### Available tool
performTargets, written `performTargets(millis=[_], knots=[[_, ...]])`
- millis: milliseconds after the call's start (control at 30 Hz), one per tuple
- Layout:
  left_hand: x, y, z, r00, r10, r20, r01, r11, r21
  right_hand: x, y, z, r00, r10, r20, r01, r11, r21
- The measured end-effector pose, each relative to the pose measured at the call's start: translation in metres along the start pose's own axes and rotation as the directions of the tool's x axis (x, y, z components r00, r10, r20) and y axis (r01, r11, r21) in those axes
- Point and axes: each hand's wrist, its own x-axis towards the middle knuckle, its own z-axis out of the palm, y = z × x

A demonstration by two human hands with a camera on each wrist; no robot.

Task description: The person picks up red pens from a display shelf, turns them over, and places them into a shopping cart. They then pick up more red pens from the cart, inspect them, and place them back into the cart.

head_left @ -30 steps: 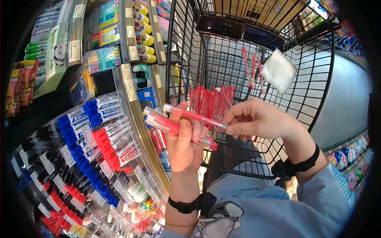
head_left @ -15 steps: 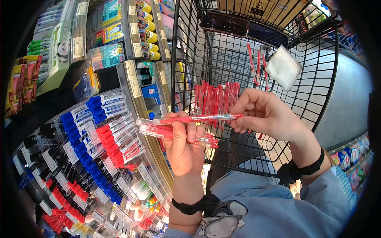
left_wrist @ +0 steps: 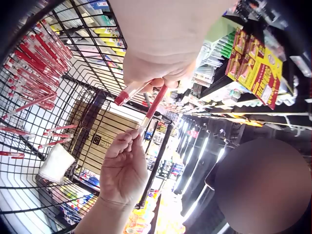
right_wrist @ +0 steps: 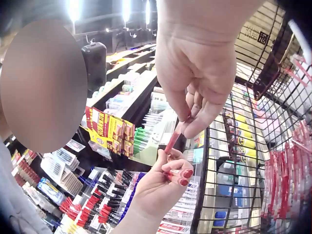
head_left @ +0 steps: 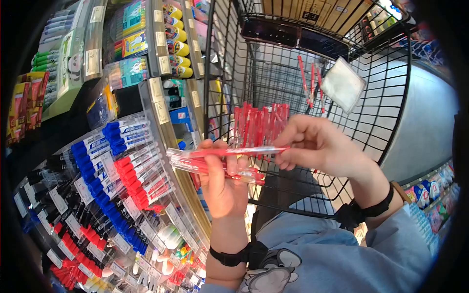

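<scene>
— Setting?
— Shop aisle: pen shelf (head_left: 112,171) at left, wire cart (head_left: 229,73) ahead, loose red pens (head_left: 259,124) and a white packet (head_left: 343,85) inside.
— Left hand (head_left: 222,188)?
— Curled round a bundle of red pens (head_left: 215,168), held level in front of the cart (count not readable).
— Right hand (head_left: 317,146)?
— Pinching one end of a single red pen (head_left: 234,152), level just above the bundle, far end at the left fingertips.

Bright overhead store lighting, glaring ceiling strips, heavy fisheye edge distortion.
</scene>
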Motion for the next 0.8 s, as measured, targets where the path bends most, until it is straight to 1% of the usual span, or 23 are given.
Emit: performTargets(millis=[33,67,133,167,200,233,267,300,333,367,400,433,467,500,533,567,667,733,800], knots=[[-0.001,-0.004,0.005,0.998,0.004,-0.063,-0.003,1.0,0.003,0.001,0.006,0.001,1.0,-0.016,0.018,0.016,1.0,0.026],[-0.001,-0.007,0.005,0.999,-0.008,-0.053,0.008,1.0,-0.013,0.001,0.008,0.005,0.999,-0.026,0.02,0.026,0.999,-0.028],[0.0,-0.01,0.002,0.996,-0.05,-0.077,0.057,0.994,0.092,0.003,0.017,0.001,0.994,-0.001,0.106,0.019,0.985,-0.169],[0.001,-0.012,0.003,0.987,-0.06,-0.146,0.075,0.992,0.104,0.004,0.019,-0.005,0.985,0.063,0.163,-0.043,0.992,-0.122],[0.003,-0.013,0.001,0.988,-0.069,-0.139,0.082,0.992,0.094,0.006,0.02,-0.016,0.986,0.065,0.151,-0.046,0.99,-0.131],[0.004,-0.014,-0.003,0.987,-0.088,-0.132,0.105,0.986,0.127,0.011,0.019,-0.03,0.994,0.104,0.019,-0.091,0.933,-0.348],[0.006,-0.014,-0.005,0.987,-0.105,-0.125,0.125,0.979,0.162,0.016,0.021,-0.046,0.987,0.111,-0.116,-0.156,0.827,-0.539],[0.006,-0.013,-0.007,0.989,-0.129,-0.076,0.14,0.977,0.163,0.024,0.03,-0.065,0.936,0.034,-0.351,-0.269,0.714,-0.646],[0.006,-0.014,-0.005,0.989,-0.132,-0.07,0.141,0.977,0.159,0.034,0.043,-0.085,0.832,-0.085,-0.548,-0.402,0.589,-0.701],[0.007,-0.015,-0.003,0.982,-0.158,-0.104,0.171,0.976,0.137,0.044,0.055,-0.104,0.741,-0.174,-0.648,-0.519,0.464,-0.718],[0.008,-0.016,-0.002,0.973,-0.184,-0.138,0.2,0.973,0.114,0.051,0.062,-0.117,0.639,-0.277,-0.718,-0.634,0.339,-0.695],[0.007,-0.016,0.005,0.961,-0.199,-0.191,0.223,0.968,0.113,0.055,0.064,-0.122,0.636,-0.281,-0.719,-0.635,0.339,-0.694],[0.008,-0.017,0.003,0.962,-0.2,-0.188,0.224,0.968,0.113,0.059,0.066,-0.124,0.598,-0.269,-0.755,-0.692,0.302,-0.656],[0.008,-0.02,-0.003,0.969,-0.219,-0.119,0.23,0.969,0.088,0.062,0.067,-0.126,0.559,-0.257,-0.788,-0.745,0.263,-0.613],[0.009,-0.021,-0.007,0.971,-0.234,-0.05,0.237,0.969,0.063,0.065,0.069,-0.128,0.559,-0.256,-0.789,-0.745,0.263,-0.613],[0.01,-0.022,-0.009,0.97,-0.243,-0.024,0.244,0.969,0.043,0.068,0.072,-0.129,0.552,-0.257,-0.794,-0.75,0.263,-0.607],[0.012,-0.022,-0.011,0.968,-0.251,-0.017,0.251,0.966,0.063,0.073,0.08,-0.136,0.548,-0.245,-0.8,-0.751,0.277,-0.6],[0.012,-0.02,-0.008,0.966,-0.256,-0.039,0.258,0.962,0.085,0.073,0.076,-0.133,0.552,-0.236,-0.799,-0.745,0.29,-0.601],[0.013,-0.018,-0.008,0.965,-0.256,-0.062,0.261,0.959,0.108,0.068,0.066,-0.126,0.558,-0.195,-0.807,-0.734,0.338,-0.589]])
